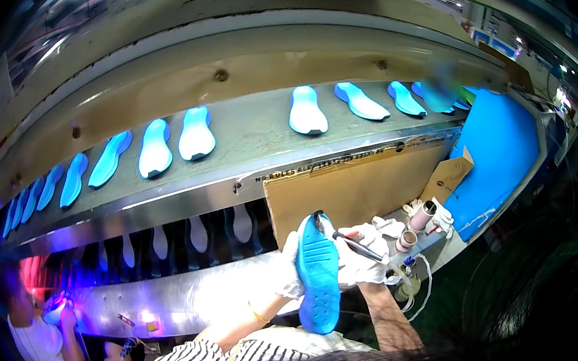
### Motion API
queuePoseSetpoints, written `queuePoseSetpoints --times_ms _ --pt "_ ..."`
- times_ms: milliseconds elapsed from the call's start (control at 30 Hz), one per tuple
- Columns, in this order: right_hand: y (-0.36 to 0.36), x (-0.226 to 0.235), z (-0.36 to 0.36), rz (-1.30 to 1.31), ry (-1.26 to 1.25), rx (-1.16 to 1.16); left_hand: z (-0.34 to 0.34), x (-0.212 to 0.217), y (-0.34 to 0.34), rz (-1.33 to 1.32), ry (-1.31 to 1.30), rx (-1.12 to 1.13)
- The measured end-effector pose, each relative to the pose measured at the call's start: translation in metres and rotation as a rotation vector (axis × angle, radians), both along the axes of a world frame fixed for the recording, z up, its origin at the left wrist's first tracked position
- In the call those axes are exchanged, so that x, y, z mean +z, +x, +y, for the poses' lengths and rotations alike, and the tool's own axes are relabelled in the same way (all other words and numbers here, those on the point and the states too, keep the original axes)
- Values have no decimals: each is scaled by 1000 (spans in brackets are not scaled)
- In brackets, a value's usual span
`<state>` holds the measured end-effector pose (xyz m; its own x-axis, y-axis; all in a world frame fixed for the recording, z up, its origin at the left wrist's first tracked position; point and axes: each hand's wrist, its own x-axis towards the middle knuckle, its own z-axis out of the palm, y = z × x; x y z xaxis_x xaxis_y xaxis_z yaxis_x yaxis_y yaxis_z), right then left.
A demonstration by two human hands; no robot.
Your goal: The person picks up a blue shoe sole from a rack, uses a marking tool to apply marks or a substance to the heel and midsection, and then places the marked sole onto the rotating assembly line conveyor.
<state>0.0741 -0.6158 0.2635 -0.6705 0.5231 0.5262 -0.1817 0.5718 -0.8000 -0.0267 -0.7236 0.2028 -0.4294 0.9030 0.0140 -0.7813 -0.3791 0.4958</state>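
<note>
A blue shoe sole (320,284) stands tilted in front of me, its grooved and dotted face toward me. My left hand (286,269), in a white glove, is closed round the sole's left edge. In my right hand (359,268), also white-gloved, is a slim black-handled tool (361,248) that looks like a brush. The tool's pale end is at the top of the sole, by a dark patch; I cannot tell whether it touches there. The right hand is close to the sole's right edge.
A conveyor belt (252,130) carries several blue soles past a cardboard sheet (353,181). Pink containers (422,216), a white cloth (443,216) and a bottle (407,289) stand at right, near a blue panel (499,154). A metal ledge (197,298) leads left to another person (37,323).
</note>
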Motion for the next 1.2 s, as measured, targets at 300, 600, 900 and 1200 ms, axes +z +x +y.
queuePoseSetpoints --times_ms 300,600,900,1200 --pt "-11 -30 -9 107 -256 156 -11 1 -9 -110 72 -48" --pt "-23 -48 -20 25 -384 322 -40 11 -21 -100 100 -106" --pt "-30 -60 -18 -45 -455 365 -55 19 -26 -55 65 -126" --pt "-16 -59 -8 -30 -495 354 -47 17 -27 -30 105 -112"
